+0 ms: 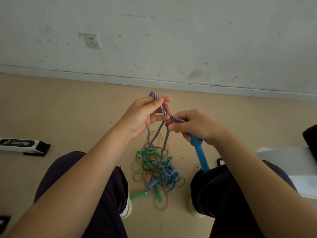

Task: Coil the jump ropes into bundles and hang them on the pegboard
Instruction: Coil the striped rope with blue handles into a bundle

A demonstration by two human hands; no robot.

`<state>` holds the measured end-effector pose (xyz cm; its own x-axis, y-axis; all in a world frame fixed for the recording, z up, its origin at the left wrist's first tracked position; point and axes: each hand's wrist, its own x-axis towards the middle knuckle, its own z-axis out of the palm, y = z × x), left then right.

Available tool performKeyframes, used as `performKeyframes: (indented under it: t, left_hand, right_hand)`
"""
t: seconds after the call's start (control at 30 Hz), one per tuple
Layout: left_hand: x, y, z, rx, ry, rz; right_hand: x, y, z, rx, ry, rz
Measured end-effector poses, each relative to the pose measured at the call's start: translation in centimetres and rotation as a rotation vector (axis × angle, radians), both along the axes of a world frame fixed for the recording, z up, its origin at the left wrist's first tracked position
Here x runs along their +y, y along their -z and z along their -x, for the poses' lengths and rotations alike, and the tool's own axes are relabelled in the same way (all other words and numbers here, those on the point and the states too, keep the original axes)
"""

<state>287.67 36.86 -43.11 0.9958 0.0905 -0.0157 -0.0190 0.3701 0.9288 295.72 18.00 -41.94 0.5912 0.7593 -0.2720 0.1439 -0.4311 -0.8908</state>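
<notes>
Left hand (pixel 145 114) pinches the rope (pixel 163 110) loop up at 11 o'clock; right hand (pixel 193 126) grips handle (pixel 199 152) and rope, strand running diagonally between them, slack hanging toward 6.

Soft daylight, wide-angle distortion, mild blur

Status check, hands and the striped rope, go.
Left hand pinches a loop of the striped rope. Right hand grips rope and blue handle. Rope trails into the tangled pile on the floor; no pegboard in view.
</notes>
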Motion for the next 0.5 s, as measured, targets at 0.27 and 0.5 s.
performKeyframes:
  t: [0.27,0.5]
  left_hand:
    - [-0.4,0.5,0.3,0.251,0.124,-0.428]
    - [-0.7,1.2,0.0,0.15,-0.011,-0.785]
  right_hand:
    - [0.2,-0.8,0.0,0.182,0.096,-0.391]
    - [-0.2,-1.0,-0.6,0.384,0.258,-0.602]
